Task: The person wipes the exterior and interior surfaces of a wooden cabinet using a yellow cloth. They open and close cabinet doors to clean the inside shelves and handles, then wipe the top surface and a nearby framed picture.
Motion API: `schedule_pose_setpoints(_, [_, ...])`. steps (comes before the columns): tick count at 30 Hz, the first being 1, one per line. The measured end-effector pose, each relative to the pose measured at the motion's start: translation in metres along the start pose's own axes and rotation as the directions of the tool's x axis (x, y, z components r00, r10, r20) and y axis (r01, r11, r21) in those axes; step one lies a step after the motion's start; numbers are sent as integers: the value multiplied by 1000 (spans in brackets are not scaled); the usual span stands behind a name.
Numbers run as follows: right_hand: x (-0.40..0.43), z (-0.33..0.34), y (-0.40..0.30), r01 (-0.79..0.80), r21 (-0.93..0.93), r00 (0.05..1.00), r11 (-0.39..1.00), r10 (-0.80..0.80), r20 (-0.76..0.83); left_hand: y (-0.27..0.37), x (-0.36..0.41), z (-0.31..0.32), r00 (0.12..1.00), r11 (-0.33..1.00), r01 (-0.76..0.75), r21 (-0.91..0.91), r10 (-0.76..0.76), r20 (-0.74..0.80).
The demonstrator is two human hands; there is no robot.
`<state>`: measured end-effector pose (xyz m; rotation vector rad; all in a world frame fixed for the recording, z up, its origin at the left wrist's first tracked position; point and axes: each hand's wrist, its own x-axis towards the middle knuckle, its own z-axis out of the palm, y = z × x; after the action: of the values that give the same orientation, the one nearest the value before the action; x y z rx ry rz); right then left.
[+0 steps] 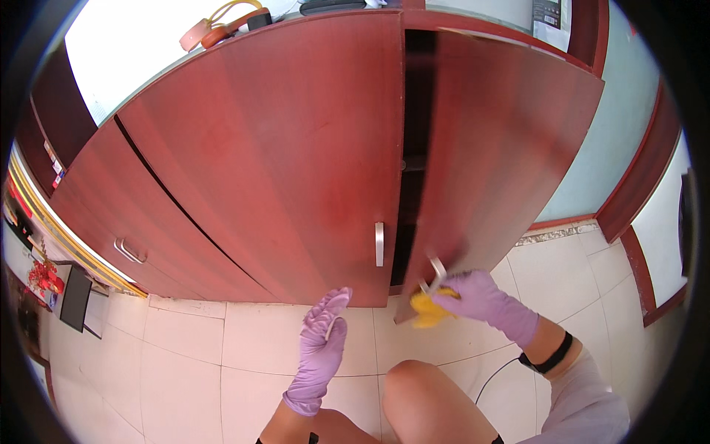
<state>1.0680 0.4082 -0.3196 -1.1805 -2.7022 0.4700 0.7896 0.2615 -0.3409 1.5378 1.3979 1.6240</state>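
Observation:
Both hands wear lilac satin-like gloves. My right hand (471, 294) has a yellow cloth (430, 308) in its fingers, right beside the bent metal handle (437, 273) of a red-brown wooden cabinet door (499, 150). That door stands ajar, with a dark gap along its left edge; it looks slightly blurred. Whether the fingers also touch the handle, I cannot tell. My left hand (326, 338) is raised above the floor, holding nothing, its thumb apart from the fingers. In front of it is a closed cabinet door (288, 166) with a straight metal handle (379, 244).
Another cabinet door (105, 222) with a metal handle is at the left. On the cabinet top lie an orange and pink item (213, 33) and a black object (331, 6). A dark small table (76, 299) stands far left on the tiled floor (183, 355). My knees are below.

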Motion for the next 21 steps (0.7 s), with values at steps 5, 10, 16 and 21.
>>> schedule_pose_setpoints(5, [44, -10, -7, -58, 31, 992, 998, 61, -113, 6, 29, 11, 979, 978, -105, 181, 70, 192])
schedule_pose_setpoints(10, [65, -20, -13, -157, 27, 981, 987, 159, -111, -3, 68, 34, 967, 963, -175, 206, 129, 218])
schedule_pose_setpoints(16, [83, -13, 1, -190, 107, 972, 976, 203, -122, -19, 89, 67, 992, 977, -83, 197, 61, 112])
schedule_pose_setpoints(21, [69, -13, -6, -69, 75, 991, 995, 77, -107, -37, 104, 83, 997, 996, -71, -50, 70, -26])
